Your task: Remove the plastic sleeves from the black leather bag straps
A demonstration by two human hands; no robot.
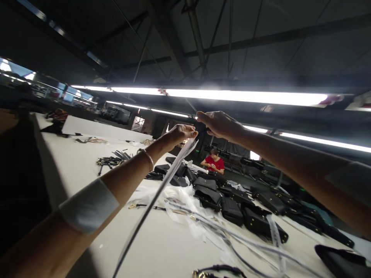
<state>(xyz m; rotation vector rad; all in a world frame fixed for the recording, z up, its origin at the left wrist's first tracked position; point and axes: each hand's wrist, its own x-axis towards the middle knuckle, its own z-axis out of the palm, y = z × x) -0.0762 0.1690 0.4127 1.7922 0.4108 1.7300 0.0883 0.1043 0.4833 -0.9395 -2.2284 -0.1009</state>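
My left hand (184, 133) is raised in front of me, its thumb and fingers pinching the top of a clear plastic sleeve (176, 164). Inside the sleeve runs a long dark strap (145, 216), hanging down past the bottom edge of the view. Just to the right and slightly higher, my right hand (218, 124) has its fingers curled closed at the strap's dark upper end; its fingertips are partly hidden. Below the hands, more sleeved straps (214, 222) and crumpled white wrapping (185, 197) lie on the white table (116, 235).
Several black bags (232, 208) cover the right of the table. A pile of short straps with metal fittings (111, 160) lies left of centre. Another strap with gold hardware (217, 270) is at the near edge. A person in red (214, 164) sits beyond the table. Lit tubes (232, 95) hang overhead.
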